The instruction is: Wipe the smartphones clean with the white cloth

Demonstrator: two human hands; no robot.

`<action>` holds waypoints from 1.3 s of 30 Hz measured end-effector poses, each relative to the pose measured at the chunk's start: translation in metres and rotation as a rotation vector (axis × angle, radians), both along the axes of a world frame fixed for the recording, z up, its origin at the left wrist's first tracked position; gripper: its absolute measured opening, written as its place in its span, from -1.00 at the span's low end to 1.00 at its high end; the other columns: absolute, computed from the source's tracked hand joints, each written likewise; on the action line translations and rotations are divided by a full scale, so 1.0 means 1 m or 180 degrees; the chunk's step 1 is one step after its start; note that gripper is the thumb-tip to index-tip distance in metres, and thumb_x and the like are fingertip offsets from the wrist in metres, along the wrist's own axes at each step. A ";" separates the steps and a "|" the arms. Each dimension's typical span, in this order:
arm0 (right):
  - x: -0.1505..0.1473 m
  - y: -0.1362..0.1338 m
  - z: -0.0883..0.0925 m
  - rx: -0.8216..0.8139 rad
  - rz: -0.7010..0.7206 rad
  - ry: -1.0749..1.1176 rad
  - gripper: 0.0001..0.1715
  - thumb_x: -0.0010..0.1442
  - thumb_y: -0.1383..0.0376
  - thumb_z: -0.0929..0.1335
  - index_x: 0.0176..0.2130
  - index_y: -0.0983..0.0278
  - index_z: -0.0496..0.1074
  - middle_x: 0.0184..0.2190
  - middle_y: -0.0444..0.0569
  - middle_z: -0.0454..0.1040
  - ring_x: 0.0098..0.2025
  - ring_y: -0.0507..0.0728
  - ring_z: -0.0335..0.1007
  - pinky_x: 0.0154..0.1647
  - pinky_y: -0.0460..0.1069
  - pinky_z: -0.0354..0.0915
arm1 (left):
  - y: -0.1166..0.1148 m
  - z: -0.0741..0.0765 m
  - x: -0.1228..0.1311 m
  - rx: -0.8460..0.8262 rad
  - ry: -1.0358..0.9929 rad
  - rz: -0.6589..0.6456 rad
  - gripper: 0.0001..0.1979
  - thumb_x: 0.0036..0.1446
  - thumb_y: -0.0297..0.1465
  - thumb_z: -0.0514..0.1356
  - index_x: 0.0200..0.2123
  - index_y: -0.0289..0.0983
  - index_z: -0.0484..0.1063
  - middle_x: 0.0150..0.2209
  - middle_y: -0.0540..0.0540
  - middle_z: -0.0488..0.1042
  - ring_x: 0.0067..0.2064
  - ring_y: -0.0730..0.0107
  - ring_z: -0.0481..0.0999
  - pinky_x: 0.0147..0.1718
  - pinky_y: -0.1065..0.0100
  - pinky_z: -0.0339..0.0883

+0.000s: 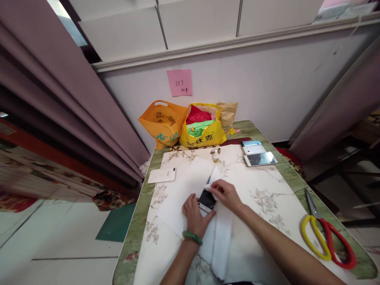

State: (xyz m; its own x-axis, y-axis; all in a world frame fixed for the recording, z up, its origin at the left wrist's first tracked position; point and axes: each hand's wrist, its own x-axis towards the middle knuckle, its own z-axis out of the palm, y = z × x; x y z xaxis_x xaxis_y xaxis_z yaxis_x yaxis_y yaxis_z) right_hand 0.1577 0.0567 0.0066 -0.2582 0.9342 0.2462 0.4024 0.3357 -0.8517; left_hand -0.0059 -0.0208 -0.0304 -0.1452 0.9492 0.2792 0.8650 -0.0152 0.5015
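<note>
At the middle of the table (129,245), from the head view, a black-screened phone (208,199) lies slanted over a white sheet (175,206) under both hands. The left hand (194,215) curls round its lower end, fingers along 1 side, thumb near a corner; the right hand (227,194) pinches a white wad (208,187), cloth or paper, at its upper end. The phone should be light and stiff, its glass slick and breakable — best held by the 2 long edges. The sheet looks thin and soft. Phones come to 5 — this 1, a white phone (162,175) face down at left, and at right a blue phone (251,143), a pale phone (253,149) and a white-framed phone (261,159). Also 1 pair of scissors (318,217), 1 small bottle (215,157), 1 orange bag (166,118), 1 yellow bag (204,136) and 1 paper bag (228,113).
</note>
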 end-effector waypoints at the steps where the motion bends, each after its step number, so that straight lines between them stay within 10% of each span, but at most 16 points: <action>1: -0.007 -0.006 -0.001 0.0060 0.0416 -0.0215 -0.73 0.26 0.10 0.29 -0.29 0.20 0.46 -0.38 -0.09 0.47 -0.38 0.05 0.36 -0.30 -0.07 0.29 | 0.000 -0.001 0.000 0.0005 0.0043 0.0008 -0.44 -0.18 -0.22 0.33 -0.11 -0.27 0.25 0.07 -0.27 0.30 0.12 -0.04 0.29 0.08 -0.06 0.08; 8: -0.017 -0.016 -0.010 0.0309 0.1155 -0.1129 -0.83 0.22 0.35 0.32 -0.15 0.22 0.43 -0.21 -0.08 0.43 -0.23 0.04 0.39 -0.21 -0.10 0.26 | -0.002 -0.001 0.001 0.0012 0.0147 0.0037 -0.50 -0.12 -0.30 0.29 -0.08 -0.28 0.27 0.09 -0.30 0.31 0.13 -0.02 0.30 0.09 -0.02 0.08; 25: 0.011 0.031 -0.012 0.0087 -0.1375 -0.1934 -0.74 0.35 0.17 0.20 -0.25 0.24 0.38 -0.28 0.00 0.43 -0.24 0.13 0.35 -0.28 -0.03 0.14 | -0.003 0.004 -0.001 -0.0107 -0.0065 -0.0078 -0.42 -0.15 -0.18 0.35 -0.08 -0.28 0.27 0.09 -0.29 0.30 0.14 -0.05 0.27 0.12 -0.08 0.01; 32: -0.005 -0.007 -0.007 0.0561 0.1002 -0.1484 -0.82 0.28 0.16 0.31 -0.27 0.19 0.44 -0.31 -0.11 0.47 -0.25 0.07 0.38 -0.20 -0.07 0.19 | -0.002 0.001 0.000 -0.0022 0.0021 -0.0058 -0.46 -0.10 -0.14 0.31 -0.08 -0.26 0.28 0.09 -0.28 0.32 0.13 -0.04 0.30 0.10 -0.07 0.04; 39: -0.027 0.020 -0.007 0.0145 -0.0203 -0.2135 -0.83 0.32 0.18 0.28 -0.22 0.19 0.40 -0.23 -0.04 0.45 -0.21 0.10 0.40 -0.26 -0.06 0.17 | -0.002 -0.003 -0.002 0.0057 0.0154 -0.0106 -0.42 -0.13 -0.17 0.33 -0.07 -0.28 0.27 0.09 -0.29 0.32 0.13 -0.03 0.28 0.10 -0.05 0.05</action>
